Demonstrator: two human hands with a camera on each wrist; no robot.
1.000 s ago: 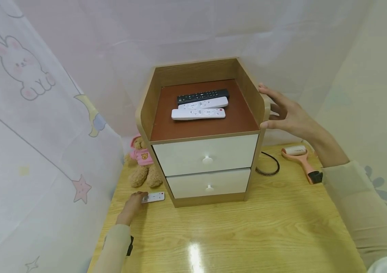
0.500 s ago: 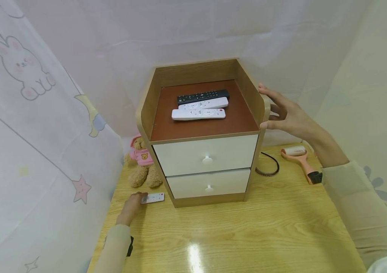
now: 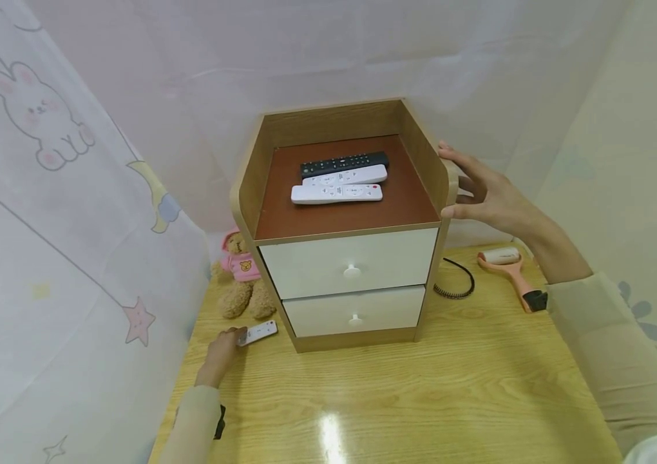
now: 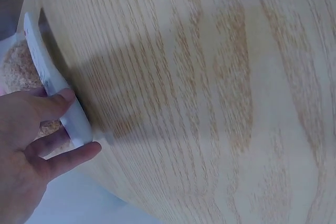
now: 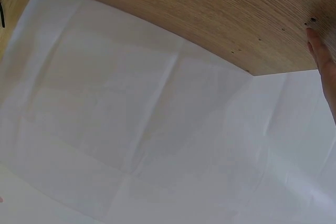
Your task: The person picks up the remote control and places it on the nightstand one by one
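My left hand (image 3: 221,351) pinches one end of a white remote control (image 3: 260,331) at the table's left side. In the left wrist view the thumb lies across the remote's (image 4: 42,56) end, with fingers beneath, and it is tilted up off the tabletop. My right hand (image 3: 496,200) touches the right side panel of a small wooden drawer cabinet (image 3: 305,225), thumb at the front edge, fingers extended along the outer face. On the cabinet's red-brown top lie a black remote (image 3: 344,164) and two white remotes, the front one (image 3: 337,194) partly covering the rear one (image 3: 366,174).
Two white drawers with knobs, the upper drawer (image 3: 317,267) and lower drawer (image 3: 323,316), are closed. A teddy bear (image 3: 241,267) in pink sits left of the cabinet. At right lie a black toothed headband (image 3: 470,280) and an orange lint roller (image 3: 514,274). Cloth walls surround the table (image 3: 421,399).
The remote in my left hand has turned, its far end swinging up and away while lifting off the table. My right hand stays where it was on the cabinet.
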